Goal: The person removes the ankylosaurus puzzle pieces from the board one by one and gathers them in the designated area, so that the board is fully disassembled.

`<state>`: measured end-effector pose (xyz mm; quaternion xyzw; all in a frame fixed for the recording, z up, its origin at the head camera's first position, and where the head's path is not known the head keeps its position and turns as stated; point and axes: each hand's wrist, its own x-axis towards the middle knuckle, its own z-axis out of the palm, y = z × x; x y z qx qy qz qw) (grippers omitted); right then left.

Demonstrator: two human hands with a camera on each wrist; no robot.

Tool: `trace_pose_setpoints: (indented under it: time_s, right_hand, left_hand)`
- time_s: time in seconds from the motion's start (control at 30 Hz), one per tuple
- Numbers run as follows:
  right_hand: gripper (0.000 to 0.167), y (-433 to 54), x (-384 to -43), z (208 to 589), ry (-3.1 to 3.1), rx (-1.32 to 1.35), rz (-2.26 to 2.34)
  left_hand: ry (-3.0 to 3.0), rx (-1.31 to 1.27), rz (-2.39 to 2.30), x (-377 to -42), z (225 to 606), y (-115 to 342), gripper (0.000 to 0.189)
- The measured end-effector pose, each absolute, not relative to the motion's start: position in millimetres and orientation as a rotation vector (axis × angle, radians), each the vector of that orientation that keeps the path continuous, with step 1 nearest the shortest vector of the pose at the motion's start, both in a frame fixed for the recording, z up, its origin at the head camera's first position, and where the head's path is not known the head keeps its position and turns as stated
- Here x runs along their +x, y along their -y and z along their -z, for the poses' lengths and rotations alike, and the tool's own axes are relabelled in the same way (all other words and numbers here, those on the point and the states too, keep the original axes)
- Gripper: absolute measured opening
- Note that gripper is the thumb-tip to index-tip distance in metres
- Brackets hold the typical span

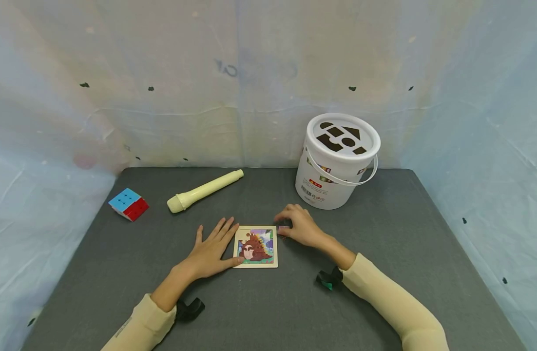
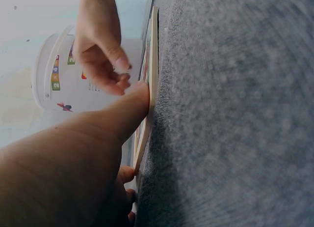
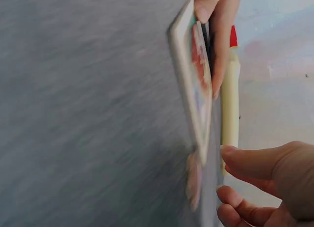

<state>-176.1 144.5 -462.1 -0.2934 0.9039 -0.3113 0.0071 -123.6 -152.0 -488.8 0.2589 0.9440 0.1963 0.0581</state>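
A wooden jigsaw puzzle board [image 1: 256, 247] with a brown dinosaur-like picture lies flat on the table. My left hand [image 1: 211, 253] is spread at its left side, the thumb resting on the lower left corner and the fingertips by the upper left edge. To the board's right my right hand [image 1: 300, 225] is bent over a small pinkish puzzle piece [image 1: 283, 228]. In the right wrist view that piece [image 3: 194, 182] lies beside the board's end, blurred. A gap shows there between the right thumb and fingers, with nothing pinched.
A white lidded bucket [image 1: 325, 183] with shaped holes and a handle stands behind the right hand. A cream torch-shaped stick [image 1: 207, 190] lies behind the left hand. A blue and red puzzle cube [image 1: 129, 204] sits at the far left. Plastic sheeting [image 1: 268, 131] surrounds the table.
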Motion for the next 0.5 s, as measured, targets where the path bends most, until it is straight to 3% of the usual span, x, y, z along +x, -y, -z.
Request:
trace_pose_setpoints:
  time_s: [0.5]
  right_hand:
    - [0.022, -87.8, -188.6, 453.5, -2.621, -1.252, 0.716]
  left_hand:
    - [-2.850, 0.782, -0.555, -126.5, 492.9, 153.6, 0.096]
